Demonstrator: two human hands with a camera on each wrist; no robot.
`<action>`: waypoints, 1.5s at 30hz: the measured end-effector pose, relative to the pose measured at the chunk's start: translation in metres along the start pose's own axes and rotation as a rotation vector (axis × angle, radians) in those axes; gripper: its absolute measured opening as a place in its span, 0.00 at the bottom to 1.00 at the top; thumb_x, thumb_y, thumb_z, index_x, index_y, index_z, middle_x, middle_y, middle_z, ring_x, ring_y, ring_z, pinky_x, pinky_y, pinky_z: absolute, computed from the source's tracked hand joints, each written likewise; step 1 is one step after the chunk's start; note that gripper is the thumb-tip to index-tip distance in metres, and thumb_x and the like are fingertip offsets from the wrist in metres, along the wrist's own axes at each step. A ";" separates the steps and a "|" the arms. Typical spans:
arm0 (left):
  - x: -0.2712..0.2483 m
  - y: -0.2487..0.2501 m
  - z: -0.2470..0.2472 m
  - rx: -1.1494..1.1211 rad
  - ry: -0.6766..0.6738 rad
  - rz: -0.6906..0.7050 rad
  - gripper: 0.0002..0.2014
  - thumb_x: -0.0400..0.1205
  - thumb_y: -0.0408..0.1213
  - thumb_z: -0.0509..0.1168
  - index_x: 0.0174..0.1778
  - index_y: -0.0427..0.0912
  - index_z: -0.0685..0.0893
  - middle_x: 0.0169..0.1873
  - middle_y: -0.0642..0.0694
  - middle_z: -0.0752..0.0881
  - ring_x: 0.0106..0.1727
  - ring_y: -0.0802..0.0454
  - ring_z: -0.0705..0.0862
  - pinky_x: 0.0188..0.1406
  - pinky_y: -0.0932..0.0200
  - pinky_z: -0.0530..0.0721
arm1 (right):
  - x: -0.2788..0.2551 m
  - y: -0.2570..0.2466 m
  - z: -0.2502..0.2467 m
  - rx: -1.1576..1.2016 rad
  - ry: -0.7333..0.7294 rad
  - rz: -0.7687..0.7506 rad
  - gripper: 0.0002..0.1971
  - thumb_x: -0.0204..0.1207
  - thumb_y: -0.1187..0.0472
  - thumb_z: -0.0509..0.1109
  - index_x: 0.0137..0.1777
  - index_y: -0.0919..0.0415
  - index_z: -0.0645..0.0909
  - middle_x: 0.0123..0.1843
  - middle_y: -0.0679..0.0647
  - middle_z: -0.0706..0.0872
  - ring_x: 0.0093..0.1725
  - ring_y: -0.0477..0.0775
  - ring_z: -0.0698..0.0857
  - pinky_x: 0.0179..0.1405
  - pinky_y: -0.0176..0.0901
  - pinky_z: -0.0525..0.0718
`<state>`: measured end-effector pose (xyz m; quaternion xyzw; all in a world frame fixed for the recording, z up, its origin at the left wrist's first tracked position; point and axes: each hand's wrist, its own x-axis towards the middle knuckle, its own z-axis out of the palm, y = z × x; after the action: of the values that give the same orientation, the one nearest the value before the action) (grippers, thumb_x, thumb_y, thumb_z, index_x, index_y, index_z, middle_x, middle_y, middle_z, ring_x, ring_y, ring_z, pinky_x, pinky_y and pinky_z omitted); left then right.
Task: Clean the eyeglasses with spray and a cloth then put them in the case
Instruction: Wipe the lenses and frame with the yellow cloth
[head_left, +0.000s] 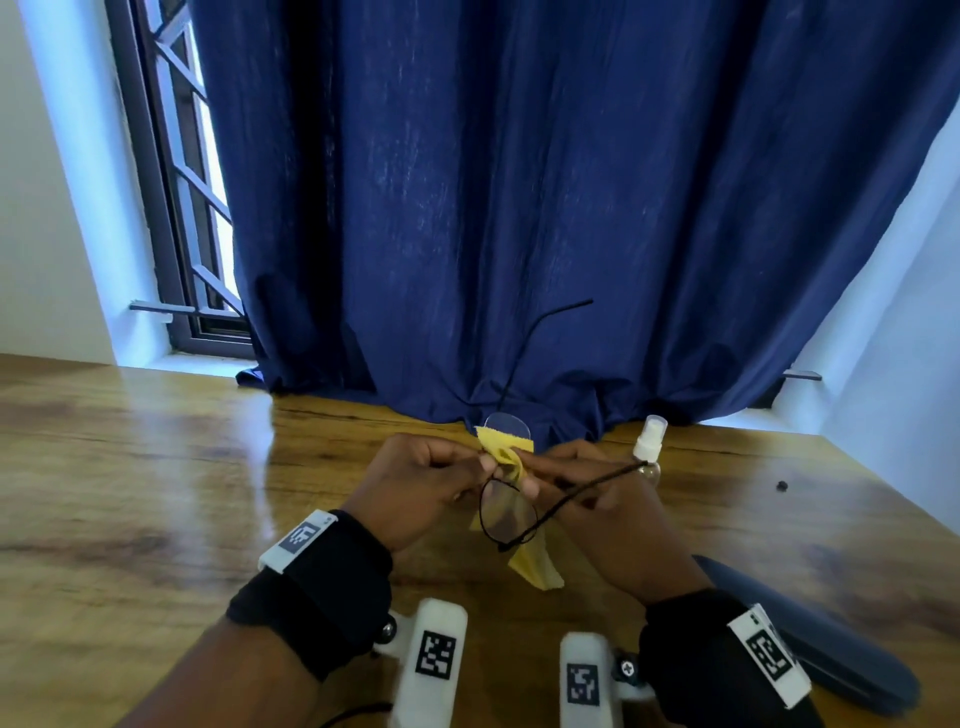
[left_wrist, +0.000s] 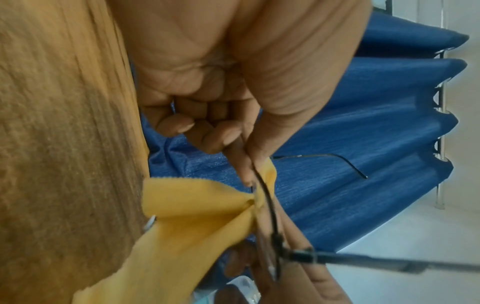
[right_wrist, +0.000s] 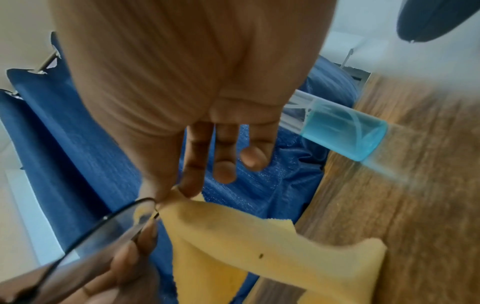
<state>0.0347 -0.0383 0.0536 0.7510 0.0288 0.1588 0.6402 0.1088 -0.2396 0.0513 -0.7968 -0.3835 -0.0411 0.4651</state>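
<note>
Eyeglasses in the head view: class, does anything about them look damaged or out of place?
Yes. A clear lens shows above the yellow cloth with no dark rim around it, while the other lens sits in a black rim. It may have come out, or that side may be rimless; the pictures cannot settle which.

Right hand (right_wrist: 187, 98) seemingly pinches cloth (right_wrist: 249, 242)

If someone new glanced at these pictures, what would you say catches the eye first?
The yellow cloth, pinched by both hands in mid-air at the centre, stands out: the left hand and right hand hold it against the black-rimmed eyeglasses. Behind hangs a big blue curtain; the spray bottle stands upright on the wooden table to the right.
</note>
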 end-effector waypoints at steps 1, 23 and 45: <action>0.000 0.001 0.000 0.008 0.007 0.010 0.07 0.85 0.31 0.69 0.51 0.36 0.94 0.20 0.62 0.86 0.23 0.73 0.80 0.28 0.80 0.75 | 0.000 0.000 0.000 0.000 0.071 -0.017 0.08 0.79 0.56 0.76 0.56 0.45 0.92 0.51 0.42 0.90 0.51 0.41 0.88 0.50 0.27 0.83; 0.000 0.009 -0.005 0.107 0.303 0.502 0.14 0.73 0.25 0.79 0.40 0.52 0.94 0.44 0.54 0.94 0.49 0.55 0.93 0.51 0.61 0.89 | -0.007 -0.024 -0.010 0.597 -0.047 0.119 0.20 0.70 0.38 0.77 0.38 0.57 0.90 0.25 0.54 0.79 0.25 0.51 0.77 0.27 0.42 0.78; 0.000 0.018 -0.001 -0.499 0.115 -0.114 0.14 0.88 0.43 0.63 0.47 0.39 0.91 0.39 0.46 0.95 0.35 0.58 0.91 0.40 0.57 0.83 | -0.006 -0.025 0.007 0.202 -0.013 -0.184 0.06 0.69 0.52 0.85 0.40 0.51 0.92 0.40 0.48 0.92 0.39 0.53 0.91 0.39 0.52 0.90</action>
<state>0.0314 -0.0406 0.0714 0.5569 0.0672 0.1669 0.8109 0.0860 -0.2305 0.0629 -0.7076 -0.4604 -0.0396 0.5345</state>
